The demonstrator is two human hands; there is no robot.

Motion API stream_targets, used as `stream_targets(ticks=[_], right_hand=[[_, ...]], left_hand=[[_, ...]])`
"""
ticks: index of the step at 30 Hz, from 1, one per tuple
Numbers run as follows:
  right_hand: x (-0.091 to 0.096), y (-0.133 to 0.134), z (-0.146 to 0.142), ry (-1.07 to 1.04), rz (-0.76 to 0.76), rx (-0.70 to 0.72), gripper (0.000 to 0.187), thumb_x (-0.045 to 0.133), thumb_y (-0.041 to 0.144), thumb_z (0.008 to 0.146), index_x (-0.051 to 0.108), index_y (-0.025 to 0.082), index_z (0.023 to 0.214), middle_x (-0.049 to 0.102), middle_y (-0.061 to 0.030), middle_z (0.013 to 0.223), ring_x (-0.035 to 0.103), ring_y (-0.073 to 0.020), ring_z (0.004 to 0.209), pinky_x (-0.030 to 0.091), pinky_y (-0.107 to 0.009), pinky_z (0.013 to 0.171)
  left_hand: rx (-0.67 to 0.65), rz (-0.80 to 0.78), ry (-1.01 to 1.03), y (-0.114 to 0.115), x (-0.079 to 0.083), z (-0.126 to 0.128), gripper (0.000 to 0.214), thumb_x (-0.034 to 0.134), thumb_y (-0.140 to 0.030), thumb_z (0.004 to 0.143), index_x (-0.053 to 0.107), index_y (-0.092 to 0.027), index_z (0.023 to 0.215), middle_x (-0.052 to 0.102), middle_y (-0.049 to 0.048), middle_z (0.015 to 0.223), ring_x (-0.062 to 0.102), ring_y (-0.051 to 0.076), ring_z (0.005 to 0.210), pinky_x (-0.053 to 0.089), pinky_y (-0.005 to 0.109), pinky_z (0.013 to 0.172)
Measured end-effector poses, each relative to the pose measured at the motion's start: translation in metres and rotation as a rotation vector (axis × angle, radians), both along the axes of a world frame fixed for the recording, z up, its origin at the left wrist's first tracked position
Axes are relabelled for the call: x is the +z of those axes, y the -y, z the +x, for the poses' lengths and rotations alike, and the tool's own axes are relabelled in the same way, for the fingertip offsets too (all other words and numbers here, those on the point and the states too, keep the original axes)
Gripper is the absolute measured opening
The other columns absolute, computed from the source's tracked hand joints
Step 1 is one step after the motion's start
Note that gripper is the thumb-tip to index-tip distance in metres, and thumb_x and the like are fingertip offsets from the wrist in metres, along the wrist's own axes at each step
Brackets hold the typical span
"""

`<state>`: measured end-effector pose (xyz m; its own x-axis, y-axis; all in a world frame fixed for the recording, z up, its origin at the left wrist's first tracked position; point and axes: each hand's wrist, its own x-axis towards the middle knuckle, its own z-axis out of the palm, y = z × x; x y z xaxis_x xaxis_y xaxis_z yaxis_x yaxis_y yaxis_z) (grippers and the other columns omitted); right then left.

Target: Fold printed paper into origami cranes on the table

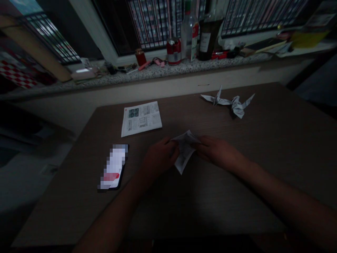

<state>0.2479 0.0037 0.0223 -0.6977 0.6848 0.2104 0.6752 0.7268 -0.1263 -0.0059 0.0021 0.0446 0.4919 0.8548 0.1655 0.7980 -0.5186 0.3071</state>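
- Head camera: we see our left hand point(160, 156) and right hand point(214, 151) meeting over the middle of the wooden table point(237, 196).
- Between them we pinch a partly folded paper point(185, 151), left fingers closed on its left edge and right fingers on its right. Its lower tip points down toward us.
- A phone point(113, 167) lies left of our left hand, and beyond it a printed sheet point(141, 118) lies flat.
- Two paper cranes point(237, 105) sit close together near the table's far right.
- A red can point(173, 51) and bottles point(190, 35) stand on the windowsill point(158, 72).
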Motion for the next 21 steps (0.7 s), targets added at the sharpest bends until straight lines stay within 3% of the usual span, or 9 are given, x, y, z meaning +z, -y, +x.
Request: stream_targets(ticks=[10, 17, 21], right_hand=[[-0.001, -0.004, 0.005, -0.084, 0.019, 0.036, 0.028, 0.06, 0.018, 0.097, 0.069, 0.015, 0.123, 0.071, -0.0172, 0.118, 0.071, -0.0297, 0.101, 0.059, -0.04, 0.083], [0.0, -0.004, 0.006, -0.154, -0.056, 0.028, 0.026, 0.055, 0.019, 0.1, 0.069, 0.018, 0.122, 0.072, -0.0127, 0.109, 0.072, -0.0256, 0.096, 0.057, -0.035, 0.081], [0.002, -0.005, 0.008, -0.189, -0.093, 0.018, 0.025, 0.052, 0.018, 0.101, 0.067, 0.019, 0.121, 0.072, -0.0118, 0.108, 0.071, -0.0248, 0.095, 0.058, -0.035, 0.081]], left_hand=[[0.016, -0.02, 0.009, 0.0, 0.0, -0.003, 0.019, 0.055, -0.025, 0.101, 0.072, -0.019, 0.104, 0.066, 0.0044, 0.096, 0.064, 0.016, 0.075, 0.047, 0.028, 0.066], [-0.097, -0.055, 0.071, -0.002, -0.007, -0.005, 0.019, 0.054, -0.019, 0.099, 0.068, -0.018, 0.113, 0.062, 0.0096, 0.122, 0.068, 0.02, 0.095, 0.055, 0.032, 0.082], [-0.077, -0.057, 0.122, -0.004, -0.012, -0.006, 0.018, 0.052, -0.017, 0.099, 0.067, -0.019, 0.111, 0.065, 0.0071, 0.111, 0.068, 0.019, 0.093, 0.056, 0.032, 0.082]])
